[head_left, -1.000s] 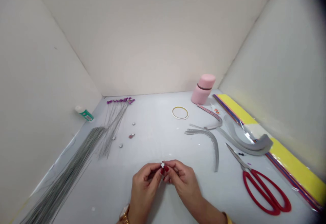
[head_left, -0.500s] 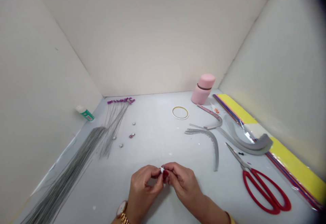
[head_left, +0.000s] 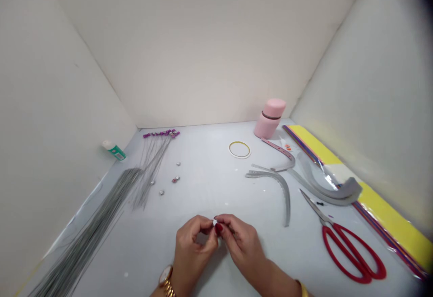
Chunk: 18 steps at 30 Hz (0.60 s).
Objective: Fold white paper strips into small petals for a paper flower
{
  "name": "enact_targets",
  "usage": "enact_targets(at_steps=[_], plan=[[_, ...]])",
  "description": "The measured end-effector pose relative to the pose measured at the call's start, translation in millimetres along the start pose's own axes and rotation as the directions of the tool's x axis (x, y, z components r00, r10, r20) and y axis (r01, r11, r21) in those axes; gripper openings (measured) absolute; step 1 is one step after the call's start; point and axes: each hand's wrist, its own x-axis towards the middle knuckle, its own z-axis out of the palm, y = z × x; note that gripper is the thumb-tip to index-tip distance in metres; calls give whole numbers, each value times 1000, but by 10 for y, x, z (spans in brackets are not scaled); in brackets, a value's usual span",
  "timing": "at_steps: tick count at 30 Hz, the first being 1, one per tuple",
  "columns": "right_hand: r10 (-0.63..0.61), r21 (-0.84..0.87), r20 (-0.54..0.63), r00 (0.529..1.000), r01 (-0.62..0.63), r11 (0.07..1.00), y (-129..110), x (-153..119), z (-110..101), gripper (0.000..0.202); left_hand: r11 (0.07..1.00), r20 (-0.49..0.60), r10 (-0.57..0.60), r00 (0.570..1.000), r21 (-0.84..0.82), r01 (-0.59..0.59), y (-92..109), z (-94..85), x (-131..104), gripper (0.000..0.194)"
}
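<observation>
Left of the red-handled metal scissors, a tiny white piece was pinched between the fingertips of the left hand and right hand, too small for me to tell its long axis or direction. Beyond the scissors stood a capped pink bottle, contents hidden; to their right, a clear plastic packet held yellow and darker strips. Pale walls bordered the glossy white tabletop.
</observation>
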Motion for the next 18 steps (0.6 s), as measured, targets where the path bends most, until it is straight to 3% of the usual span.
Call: enact_targets(at_steps=[5, 12, 18], plan=[[-51, -63, 50, 997, 54, 997, 8, 12, -52, 21, 996, 1, 86, 996, 6, -86, 11, -46, 22, 7], [-65, -111, 222, 973, 91, 990, 8, 87, -159, 21, 987, 12, 150, 989, 61, -151, -34, -42, 32, 9], [-75, -147, 208, 975, 107, 983, 22, 29, -104, 22, 988, 3, 126, 992, 93, -126, -36, -19, 5, 12]])
